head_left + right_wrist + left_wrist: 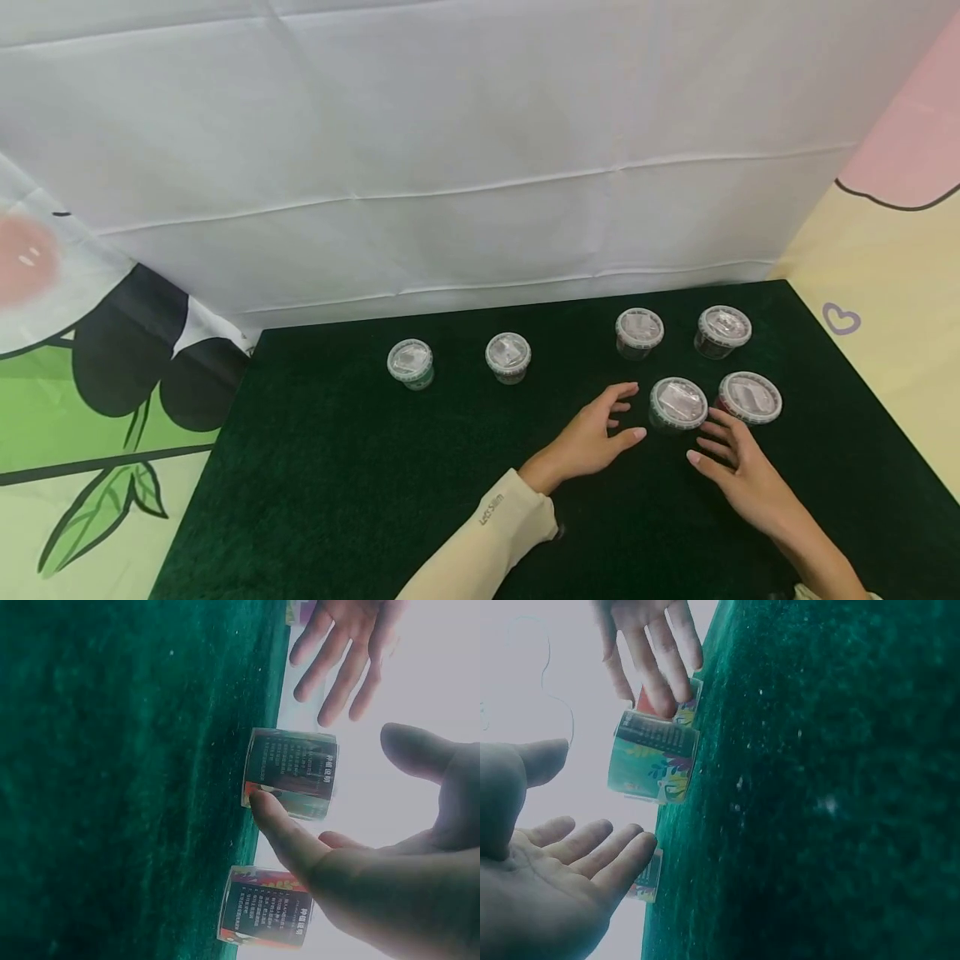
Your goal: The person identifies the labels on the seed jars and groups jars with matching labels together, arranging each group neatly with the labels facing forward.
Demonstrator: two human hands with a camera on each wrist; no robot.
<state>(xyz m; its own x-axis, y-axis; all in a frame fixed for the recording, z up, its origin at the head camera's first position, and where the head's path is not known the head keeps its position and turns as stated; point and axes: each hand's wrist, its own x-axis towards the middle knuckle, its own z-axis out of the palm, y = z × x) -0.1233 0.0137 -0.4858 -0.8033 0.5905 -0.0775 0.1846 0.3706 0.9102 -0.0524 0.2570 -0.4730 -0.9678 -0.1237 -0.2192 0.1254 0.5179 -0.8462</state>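
A round clear tub with a white-rimmed lid and green label [678,403] stands on the green cloth between my two hands. My left hand [588,435] is to its left, fingers spread and thumb apart, with a gap to the tub. On the other side my right hand [746,479] holds its fingers extended by the tub's edge; whether a fingertip touches it I cannot tell. The left wrist view shows the green-labelled tub [654,757] between both hands. Just right of it stands a similar tub with some red on its side [750,397], partly behind my right fingers.
Two lidded tubs stand behind, one at the middle right [639,332] and one near the back right corner [723,330]. Two more, a left tub [410,362] and a centre tub [508,356], stand farther left. A white cloth wall [480,233] rises behind the table.
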